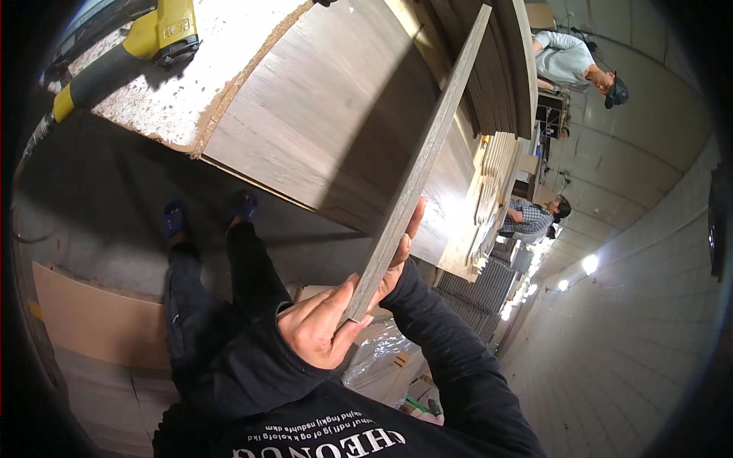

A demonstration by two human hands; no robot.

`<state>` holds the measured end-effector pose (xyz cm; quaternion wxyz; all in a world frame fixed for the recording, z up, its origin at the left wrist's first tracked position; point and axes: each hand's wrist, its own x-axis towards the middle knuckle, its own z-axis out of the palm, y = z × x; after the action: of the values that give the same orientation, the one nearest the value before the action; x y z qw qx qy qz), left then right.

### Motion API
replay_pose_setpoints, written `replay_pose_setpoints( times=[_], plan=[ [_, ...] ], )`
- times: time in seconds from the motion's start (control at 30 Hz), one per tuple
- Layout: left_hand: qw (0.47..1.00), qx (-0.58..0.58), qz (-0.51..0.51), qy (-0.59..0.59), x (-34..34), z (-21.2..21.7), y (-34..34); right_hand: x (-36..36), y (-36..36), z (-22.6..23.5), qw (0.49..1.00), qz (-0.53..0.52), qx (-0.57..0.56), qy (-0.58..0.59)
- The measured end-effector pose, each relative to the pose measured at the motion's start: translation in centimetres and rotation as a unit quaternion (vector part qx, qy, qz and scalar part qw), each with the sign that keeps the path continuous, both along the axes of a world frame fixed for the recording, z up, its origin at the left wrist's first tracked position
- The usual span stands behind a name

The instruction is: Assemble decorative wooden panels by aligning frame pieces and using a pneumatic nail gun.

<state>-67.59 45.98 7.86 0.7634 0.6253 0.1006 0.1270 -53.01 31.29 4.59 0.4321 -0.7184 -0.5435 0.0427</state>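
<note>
A long grey-brown wood board [427, 145] is tilted up edge-on in front of me, its narrow edge facing me. My left hand [321, 324] grips its near end, thumb and fingers on either side of the edge. A little farther up, my right hand [401, 252] is closed on the board's right side, with part of its fingers hidden behind it. Beyond the board lies a wide wood-grain panel [305, 99] on the work surface, and the board casts a dark shadow across it.
A yellow and black power tool [160, 34] with a cord or hose rests on a worn, paint-spotted board [221, 46] at the far left. Stacked panels [496, 76] and light wood strips [489, 198] stand to the right. Two people [569, 61] are farther off. Cardboard [99, 313] lies at lower left.
</note>
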Motion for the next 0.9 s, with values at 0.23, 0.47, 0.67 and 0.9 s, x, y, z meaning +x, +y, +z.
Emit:
replay_pose_setpoints(
  times=[0.23,0.47,0.67,0.9],
  plan=[
    [0.997,0.029,0.068,-0.022,-0.8,-0.9,0.3,-0.4,1.2,-0.2,0.999,-0.021,-0.027,-0.013],
    [0.942,-0.257,0.181,0.116,-1.9,-7.8,-1.4,-0.5,4.9,-1.6,0.943,-0.011,-0.322,-0.083],
    [0.933,-0.266,0.217,0.105,-2.3,-10.5,-1.4,-1.0,5.8,-2.3,0.925,-0.012,-0.368,-0.092],
    [0.943,-0.230,0.221,0.095,-2.3,-10.9,-0.1,-0.6,5.9,-2.2,0.940,-0.024,-0.334,-0.060]
  ],
)
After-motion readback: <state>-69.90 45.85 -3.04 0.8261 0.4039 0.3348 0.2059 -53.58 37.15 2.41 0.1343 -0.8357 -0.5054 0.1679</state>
